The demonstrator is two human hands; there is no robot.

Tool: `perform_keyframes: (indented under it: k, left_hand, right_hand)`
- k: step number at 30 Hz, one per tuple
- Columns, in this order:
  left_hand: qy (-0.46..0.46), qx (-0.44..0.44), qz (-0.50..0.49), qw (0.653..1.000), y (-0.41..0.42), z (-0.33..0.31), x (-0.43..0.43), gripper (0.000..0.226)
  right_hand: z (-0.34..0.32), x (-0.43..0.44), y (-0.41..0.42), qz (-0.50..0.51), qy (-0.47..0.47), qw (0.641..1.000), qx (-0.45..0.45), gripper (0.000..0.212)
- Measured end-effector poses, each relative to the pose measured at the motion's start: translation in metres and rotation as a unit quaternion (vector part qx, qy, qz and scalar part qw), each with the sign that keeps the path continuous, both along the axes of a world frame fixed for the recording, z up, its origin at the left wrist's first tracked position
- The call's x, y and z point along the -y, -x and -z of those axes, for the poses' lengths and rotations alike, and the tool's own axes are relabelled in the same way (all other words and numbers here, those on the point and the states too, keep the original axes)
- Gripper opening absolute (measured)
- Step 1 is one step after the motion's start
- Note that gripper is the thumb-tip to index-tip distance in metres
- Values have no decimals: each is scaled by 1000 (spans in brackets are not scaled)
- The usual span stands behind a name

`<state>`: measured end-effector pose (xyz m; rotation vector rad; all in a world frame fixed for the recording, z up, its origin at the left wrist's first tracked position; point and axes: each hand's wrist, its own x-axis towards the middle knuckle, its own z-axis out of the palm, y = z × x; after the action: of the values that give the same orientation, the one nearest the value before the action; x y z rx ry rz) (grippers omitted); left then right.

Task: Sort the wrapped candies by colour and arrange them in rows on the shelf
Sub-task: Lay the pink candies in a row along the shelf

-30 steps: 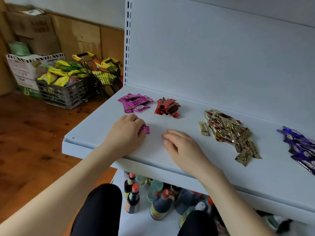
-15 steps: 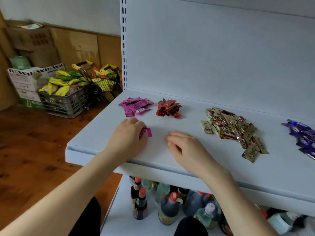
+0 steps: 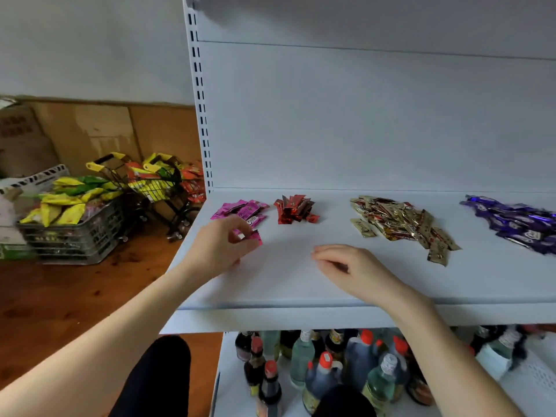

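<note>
Where the fingers of the left hand [image 3: 219,245] cover it, the pink candy [image 3: 255,238] shows only one corner; the grip pinches it over the white shelf [image 3: 301,287], left of and nearer than the red pile [image 3: 296,209]. That hand partly hides the pink pile [image 3: 245,207], just left of the red pile. Right of and nearer than the red pile is the right hand [image 3: 352,269], its grip loosely curled on nothing. Further right lie the gold pile [image 3: 400,224] and the purple pile [image 3: 517,221], which the frame cuts off. Blurred bottles [image 3: 331,371] stand below. A crate [image 3: 75,236] sits on the wooden floor [image 3: 60,296], far left.

Left hand [image 3: 221,249] pinches a pink candy [image 3: 255,238] near the pink pile [image 3: 240,209]; right hand [image 3: 353,270] loosely curled.
</note>
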<state>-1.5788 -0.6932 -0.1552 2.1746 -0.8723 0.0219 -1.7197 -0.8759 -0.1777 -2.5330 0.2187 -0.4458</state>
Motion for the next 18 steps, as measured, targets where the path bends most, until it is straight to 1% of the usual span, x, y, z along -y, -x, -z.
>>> perform_keyframes:
  k: [2,5,7,9,11,15,18]
  left_hand:
    - [26,-24,12,999,-12,-4,-11,14]
    - [49,-33,23,998,-23,-8,-24,18]
    - [56,-50,36,997,-29,-8,-30,21]
    - [51,-54,49,996,-37,-6,-34,23]
    - [57,-49,46,996,-49,-2,-36,21]
    - [109,-63,16,992,-82,5,-31,15]
    - [132,-66,2,989,-107,6,-21,14]
  right_hand:
    - [-1,-8,2,31,-6,1000,-1,26]
    - [-6,-20,-1,69,18,997,-25,24]
    - [-10,-25,-6,95,39,994,-41,21]
    - [-15,-30,-16,112,45,992,-28,18]
    - [-17,-36,-32,107,54,993,-3,15]
    - [-27,-42,-83,62,72,994,55,13]
    - [-38,-34,-129,31,80,995,55,16]
